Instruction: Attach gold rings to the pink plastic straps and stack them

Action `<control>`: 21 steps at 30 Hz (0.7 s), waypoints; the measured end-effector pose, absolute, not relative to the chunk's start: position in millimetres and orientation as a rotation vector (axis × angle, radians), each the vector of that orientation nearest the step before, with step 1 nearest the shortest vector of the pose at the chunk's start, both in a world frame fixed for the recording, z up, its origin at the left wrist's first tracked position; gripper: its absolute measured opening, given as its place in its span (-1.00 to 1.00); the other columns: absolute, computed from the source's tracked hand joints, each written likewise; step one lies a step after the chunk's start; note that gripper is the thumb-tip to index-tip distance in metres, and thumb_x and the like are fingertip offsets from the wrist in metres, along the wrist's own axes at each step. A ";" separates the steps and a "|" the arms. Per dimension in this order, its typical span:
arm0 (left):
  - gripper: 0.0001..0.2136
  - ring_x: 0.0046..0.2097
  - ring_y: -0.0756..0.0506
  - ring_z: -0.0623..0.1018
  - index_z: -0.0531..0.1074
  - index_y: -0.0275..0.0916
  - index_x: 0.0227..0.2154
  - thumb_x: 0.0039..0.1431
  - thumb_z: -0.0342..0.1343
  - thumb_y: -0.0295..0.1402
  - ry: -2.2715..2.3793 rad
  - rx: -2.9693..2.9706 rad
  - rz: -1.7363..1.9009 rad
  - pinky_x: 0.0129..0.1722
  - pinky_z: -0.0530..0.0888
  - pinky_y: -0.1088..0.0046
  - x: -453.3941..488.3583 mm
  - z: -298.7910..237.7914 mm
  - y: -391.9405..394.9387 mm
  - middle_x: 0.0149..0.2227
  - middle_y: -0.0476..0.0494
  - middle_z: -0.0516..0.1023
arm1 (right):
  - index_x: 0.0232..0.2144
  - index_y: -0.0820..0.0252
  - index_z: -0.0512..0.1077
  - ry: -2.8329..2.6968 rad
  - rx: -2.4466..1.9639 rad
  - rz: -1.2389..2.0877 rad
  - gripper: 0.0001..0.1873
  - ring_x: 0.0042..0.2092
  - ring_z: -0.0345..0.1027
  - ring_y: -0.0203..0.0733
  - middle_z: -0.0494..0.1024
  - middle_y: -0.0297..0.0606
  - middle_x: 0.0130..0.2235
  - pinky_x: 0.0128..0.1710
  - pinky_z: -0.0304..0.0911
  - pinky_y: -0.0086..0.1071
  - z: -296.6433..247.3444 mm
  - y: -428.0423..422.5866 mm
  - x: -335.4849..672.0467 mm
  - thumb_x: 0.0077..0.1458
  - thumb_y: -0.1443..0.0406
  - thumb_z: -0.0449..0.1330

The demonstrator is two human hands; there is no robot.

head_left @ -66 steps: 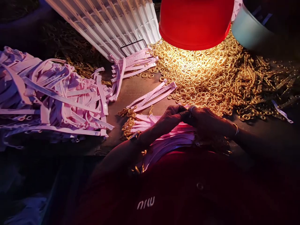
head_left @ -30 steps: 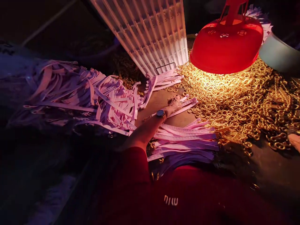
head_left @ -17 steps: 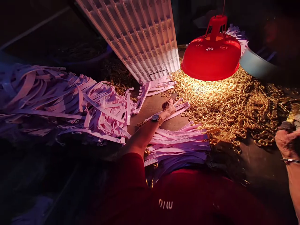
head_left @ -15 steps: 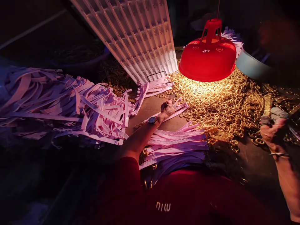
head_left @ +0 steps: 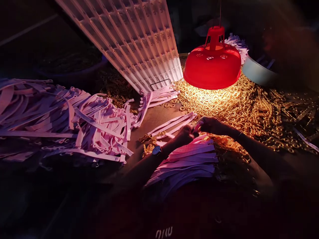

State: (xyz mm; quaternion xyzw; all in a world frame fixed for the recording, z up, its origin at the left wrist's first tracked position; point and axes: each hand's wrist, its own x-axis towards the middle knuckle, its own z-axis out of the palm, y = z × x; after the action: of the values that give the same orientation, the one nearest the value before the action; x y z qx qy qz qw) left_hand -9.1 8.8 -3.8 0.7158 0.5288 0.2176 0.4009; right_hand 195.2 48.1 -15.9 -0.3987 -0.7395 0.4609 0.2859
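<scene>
My left hand (head_left: 185,134), with a watch on its wrist, is closed in a pinch near the middle of the table. Almost touching it, my right hand (head_left: 211,126) is closed too. A short end of a pinkish fabric strap (head_left: 198,126) shows between them, and the fingers of both hands are pressed on it. Whether a ring is in the fingers I cannot make out. Just below the hands lies a stack of similar straps (head_left: 186,159). Loose straps (head_left: 173,122) lie beyond my left hand, with gold chain-like pieces (head_left: 149,146) by its forearm.
Gold rings (head_left: 224,106) form a wide heap under a low red hanging lamp (head_left: 212,68). A large pile of straps (head_left: 82,119) fills the left. A ribbed panel (head_left: 134,39) leans at the back, and a pale blue bowl (head_left: 259,72) stands at the back right.
My right hand has come left from the gold pieces on the right to meet my left hand. My left hand has moved down and slightly right, and the strap end is now between both.
</scene>
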 end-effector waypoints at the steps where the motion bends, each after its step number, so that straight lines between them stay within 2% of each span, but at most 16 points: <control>1: -0.80 -0.51 0.06 0.18 0.36 -0.28 -0.64 -0.07 0.27 -0.40 1.340 1.762 0.606 -0.49 0.12 0.48 -9.2 -6.7 10.7 -0.60 0.08 0.19 | -0.34 0.19 0.49 -2.007 -1.082 1.194 -0.71 -0.33 0.40 -0.18 0.56 -0.24 -0.37 -0.29 0.39 -0.31 -18.7 58.7 200.6 0.01 0.09 0.29; 4: -0.84 -0.46 0.04 0.29 0.38 -0.28 -0.59 -0.13 0.28 -0.44 1.330 1.624 0.778 -0.44 0.21 0.49 -9.2 -13.3 15.2 -0.56 0.05 0.30 | -0.23 0.22 0.52 -1.998 -1.243 0.905 -0.72 -0.16 0.43 -0.05 0.60 -0.10 -0.22 -0.11 0.38 -0.20 -22.6 98.2 218.9 0.11 0.15 0.20; 8: -0.89 -0.52 0.03 0.36 0.37 -0.27 -0.45 0.01 0.22 -0.42 1.243 1.272 0.806 -0.48 0.28 0.49 -9.9 -18.6 17.4 -0.57 0.03 0.39 | -0.18 0.20 0.56 -2.136 -1.454 0.418 -0.72 -0.02 0.39 0.02 0.61 -0.07 -0.13 0.02 0.32 -0.18 -18.4 146.9 225.7 0.08 0.37 0.13; 13: -0.94 -0.63 0.11 0.16 0.34 -0.25 -0.40 0.11 0.12 -0.49 1.233 0.975 0.927 -0.59 0.06 0.49 -11.5 -22.1 19.7 -0.56 -0.04 0.50 | -0.24 0.19 0.56 -2.502 -1.347 0.402 -0.61 -0.09 0.38 -0.07 0.60 -0.12 -0.14 -0.05 0.31 -0.29 -18.4 177.0 207.1 -0.14 0.53 0.12; 16: -0.93 -0.65 0.12 0.10 0.33 -0.24 -0.42 0.11 0.10 -0.50 1.231 0.882 0.933 -0.58 0.00 0.47 -9.1 -16.4 20.9 -0.57 -0.05 0.50 | -0.44 0.20 0.50 -2.564 -1.367 0.454 -0.74 -0.23 0.34 -0.12 0.56 -0.16 -0.35 -0.19 0.30 -0.34 -22.4 181.6 199.1 -0.22 0.54 0.15; 18: -0.94 -0.64 0.11 0.15 0.35 -0.24 -0.41 0.10 0.12 -0.50 1.246 0.811 0.924 -0.56 0.05 0.46 -6.4 -10.9 21.3 -0.59 -0.05 0.49 | -0.57 0.20 0.41 -2.569 -1.394 0.454 -0.82 -0.33 0.29 -0.17 0.47 -0.20 -0.48 -0.27 0.25 -0.36 -23.6 180.7 198.6 -0.22 0.55 0.16; 21: -0.94 -0.57 0.04 0.35 0.39 -0.23 -0.41 0.08 0.16 -0.48 1.267 0.714 0.893 -0.49 0.23 0.46 -3.4 -6.4 21.2 -0.57 -0.08 0.51 | -0.55 0.20 0.39 -2.538 -1.401 0.414 -0.82 -0.33 0.28 -0.18 0.46 -0.21 -0.47 -0.23 0.23 -0.34 -21.3 172.8 203.7 -0.14 0.55 0.15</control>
State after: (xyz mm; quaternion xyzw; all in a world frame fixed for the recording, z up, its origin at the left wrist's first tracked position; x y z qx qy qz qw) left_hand -3.4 21.2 -6.4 0.3153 0.5594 0.3942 0.6574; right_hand 203.7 172.8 -21.3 -0.4757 -0.8617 0.1406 0.1065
